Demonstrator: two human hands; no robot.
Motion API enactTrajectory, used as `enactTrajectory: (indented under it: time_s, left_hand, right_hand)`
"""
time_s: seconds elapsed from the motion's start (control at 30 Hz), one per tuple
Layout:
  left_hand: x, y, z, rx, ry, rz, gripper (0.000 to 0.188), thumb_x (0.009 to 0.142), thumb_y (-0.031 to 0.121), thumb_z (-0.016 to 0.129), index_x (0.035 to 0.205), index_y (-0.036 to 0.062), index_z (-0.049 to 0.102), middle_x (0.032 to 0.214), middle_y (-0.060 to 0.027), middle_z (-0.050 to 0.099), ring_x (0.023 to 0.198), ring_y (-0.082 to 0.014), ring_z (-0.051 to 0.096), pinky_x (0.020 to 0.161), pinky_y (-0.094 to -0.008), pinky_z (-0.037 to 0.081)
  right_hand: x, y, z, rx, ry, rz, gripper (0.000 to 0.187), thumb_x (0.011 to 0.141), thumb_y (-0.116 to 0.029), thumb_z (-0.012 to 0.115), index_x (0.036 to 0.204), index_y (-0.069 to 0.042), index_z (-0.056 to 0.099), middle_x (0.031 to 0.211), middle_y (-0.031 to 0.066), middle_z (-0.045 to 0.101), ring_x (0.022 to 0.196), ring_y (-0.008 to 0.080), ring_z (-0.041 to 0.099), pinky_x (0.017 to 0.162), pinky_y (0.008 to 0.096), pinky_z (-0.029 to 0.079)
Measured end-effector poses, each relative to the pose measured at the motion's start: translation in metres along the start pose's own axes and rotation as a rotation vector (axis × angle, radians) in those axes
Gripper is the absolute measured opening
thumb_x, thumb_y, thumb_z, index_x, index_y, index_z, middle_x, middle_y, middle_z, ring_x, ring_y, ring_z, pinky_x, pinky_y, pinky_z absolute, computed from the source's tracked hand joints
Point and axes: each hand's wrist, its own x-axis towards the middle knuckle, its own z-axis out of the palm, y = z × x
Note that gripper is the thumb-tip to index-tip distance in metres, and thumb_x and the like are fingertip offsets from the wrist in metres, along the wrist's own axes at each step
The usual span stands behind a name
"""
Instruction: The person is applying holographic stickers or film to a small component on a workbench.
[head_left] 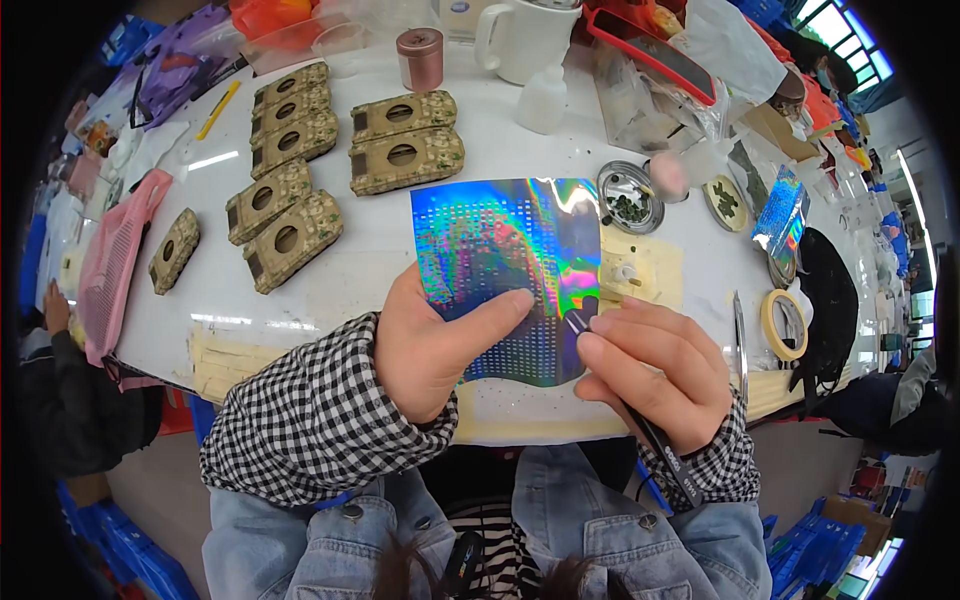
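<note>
A person's two bare hands work over a white table (375,240), seen from above. At the centre of the frame is a shiny sheet (490,245), flashing blue, green and pink, covered in rows of small marks. The left hand (430,345) pinches it from the lower left, thumb laid flat across the front, the other fingers hidden behind. The right hand (660,365), right of centre, is curled closed around black tweezers (655,450) — their tips point up and left over the sheet's lower right part, slightly parted; whether they touch it, I cannot tell.

In the upper left are camouflage-patterned model hulls (270,250), each with a round hole on top: five in an overlapping column, two side by side to their right, one alone further left. Beyond them lies a yellow cutter (218,110), and a pink plastic basket (120,260) leans at the far left.

Along the top stand a pink canister (420,62), a white mug (535,45) and a small white bottle (543,103) — then a red-cased phone (655,58). Right of the sheet sits a round metal tin (657,215) holding small dark green pieces; further right is a yellow tape roll (768,318).
</note>
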Motion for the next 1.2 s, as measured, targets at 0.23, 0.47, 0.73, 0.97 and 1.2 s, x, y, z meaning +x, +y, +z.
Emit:
enactTrajectory:
  time_s: [0.23, 0.47, 0.73, 0.97, 1.2]
  left_hand:
    - [-0.0003, -0.0003, -0.0009, 0.062, -0.010, 0.013, 0.027, 0.092, 0.004, 0.064, 0.118, -0.0008, 0.059, 0.109, -0.0065, 0.068, 0.097, -0.0124, 0.063, 0.087, -0.0291, 0.052]
    - [-0.0012, -0.0001, -0.0005, 0.095, -0.038, 0.038, 0.028, 0.091, 0.004, 0.064, 0.119, -0.0015, 0.060, 0.110, -0.0072, 0.068, 0.098, -0.0125, 0.064, 0.089, -0.0291, 0.051]
    - [-0.0006, 0.0021, 0.0024, 0.113, -0.033, 0.077, 0.028, 0.091, 0.003, 0.064, 0.118, -0.0017, 0.060, 0.109, -0.0070, 0.069, 0.098, -0.0125, 0.064, 0.089, -0.0297, 0.051]
    - [-0.0019, 0.0003, 0.0022, 0.128, 0.002, 0.088, 0.027, 0.090, 0.002, 0.064, 0.116, -0.0018, 0.060, 0.108, -0.0066, 0.068, 0.096, -0.0117, 0.063, 0.087, -0.0291, 0.052]
    - [-0.0025, -0.0022, 0.0004, 0.187, 0.017, 0.108, 0.025, 0.089, 0.002, 0.066, 0.113, -0.0016, 0.061, 0.104, -0.0055, 0.068, 0.092, -0.0107, 0.063, 0.083, -0.0280, 0.052]
  right_hand:
    - [0.0026, 0.0048, 0.0135, -0.041, -0.015, -0.097, 0.035, 0.076, -0.013, 0.079, 0.107, -0.001, 0.071, 0.102, 0.0128, 0.069, 0.093, 0.0265, 0.070, 0.084, 0.0383, 0.060]
    - [0.0023, 0.0031, 0.0136, -0.081, -0.038, -0.118, 0.033, 0.078, -0.013, 0.078, 0.108, 0.000, 0.071, 0.103, 0.0143, 0.069, 0.093, 0.0271, 0.071, 0.085, 0.0387, 0.060]
    - [0.0027, 0.0032, 0.0129, -0.082, -0.044, -0.129, 0.033, 0.078, -0.014, 0.077, 0.107, 0.002, 0.070, 0.102, 0.0151, 0.069, 0.093, 0.0277, 0.071, 0.085, 0.0388, 0.060]
    - [0.0031, 0.0035, 0.0137, -0.060, -0.052, -0.118, 0.035, 0.078, -0.014, 0.078, 0.107, 0.003, 0.070, 0.102, 0.0157, 0.069, 0.093, 0.0286, 0.071, 0.083, 0.0392, 0.060]
    - [0.0032, 0.0015, 0.0139, -0.046, -0.057, -0.095, 0.035, 0.077, -0.012, 0.078, 0.107, 0.004, 0.069, 0.101, 0.0164, 0.068, 0.091, 0.0295, 0.071, 0.081, 0.0398, 0.061]
